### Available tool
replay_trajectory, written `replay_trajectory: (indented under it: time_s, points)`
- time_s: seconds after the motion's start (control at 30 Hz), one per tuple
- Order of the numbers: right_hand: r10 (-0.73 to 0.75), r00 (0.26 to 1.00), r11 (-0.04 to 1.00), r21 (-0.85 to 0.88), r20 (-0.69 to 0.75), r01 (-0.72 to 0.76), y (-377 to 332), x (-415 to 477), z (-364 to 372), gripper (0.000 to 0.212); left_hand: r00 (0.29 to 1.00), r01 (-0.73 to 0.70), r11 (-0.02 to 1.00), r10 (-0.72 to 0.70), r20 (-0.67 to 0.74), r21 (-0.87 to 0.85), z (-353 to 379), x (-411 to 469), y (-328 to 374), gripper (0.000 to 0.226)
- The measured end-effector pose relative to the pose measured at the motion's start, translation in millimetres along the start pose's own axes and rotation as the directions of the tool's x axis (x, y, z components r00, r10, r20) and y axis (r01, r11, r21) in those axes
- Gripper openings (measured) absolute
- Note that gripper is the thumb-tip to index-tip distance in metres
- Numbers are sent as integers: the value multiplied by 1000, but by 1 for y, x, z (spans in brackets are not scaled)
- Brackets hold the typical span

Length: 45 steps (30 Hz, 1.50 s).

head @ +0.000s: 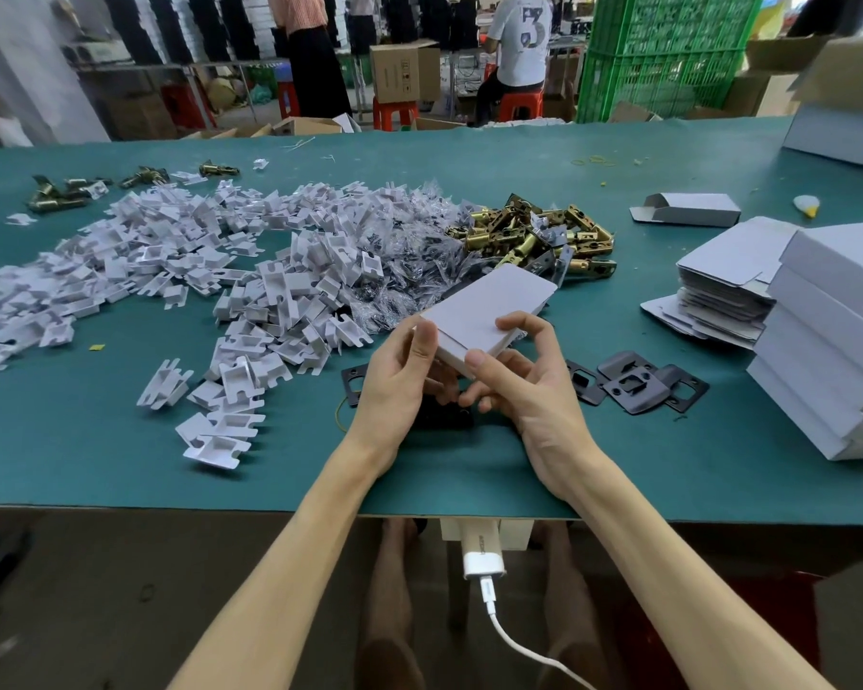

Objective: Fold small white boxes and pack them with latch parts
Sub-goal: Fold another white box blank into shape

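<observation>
A small white box [489,311] is held above the green table [120,440], tilted with its far end toward the brass latches. My left hand [399,381] grips its near left corner, thumb on top. My right hand [524,376] holds the near right end, thumb on the end face and forefinger curled over the top. Brass latch bolts [534,236] lie in a heap behind the box. Dark strike plates [633,381] lie to the right of my hands, and another dark plate [352,381] shows under my left hand.
A wide spread of white folded card inserts [180,261] and small clear bags [399,226] covers the left and middle. Flat box blanks [723,291], finished boxes [833,341] and one open box [686,210] sit at the right. People work in the background.
</observation>
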State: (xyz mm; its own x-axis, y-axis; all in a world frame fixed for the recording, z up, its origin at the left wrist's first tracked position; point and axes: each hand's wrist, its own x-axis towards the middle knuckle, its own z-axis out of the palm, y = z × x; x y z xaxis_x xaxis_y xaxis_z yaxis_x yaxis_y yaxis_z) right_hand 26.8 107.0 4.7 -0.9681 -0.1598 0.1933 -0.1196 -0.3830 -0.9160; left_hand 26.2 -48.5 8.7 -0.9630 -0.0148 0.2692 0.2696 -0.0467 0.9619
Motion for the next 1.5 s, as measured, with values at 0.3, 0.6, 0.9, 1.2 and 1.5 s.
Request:
replay_trajectory:
  time_s: [0.3,0.6,0.9,1.2,1.5]
  points:
    - [-3,1000,999,40,-26,4,-1,-1,2,28,997,-19,992,28,68,-127,-2,0,3,59]
    - [11,1000,1000,18,-11,-11,-3,0,2,34,997,-75,990,73,-21,-119,-3,-2,6,62]
    - [26,1000,999,45,-15,-25,-1,2,1,26,993,-112,988,107,-49,-108,-5,-2,9,72]
    - [39,999,997,70,-7,-39,-3,2,4,12,989,-148,986,148,-1,-82,-7,-2,8,54]
    - [36,999,999,15,7,-36,-4,0,9,41,987,-150,984,144,-65,-92,-5,-4,11,58]
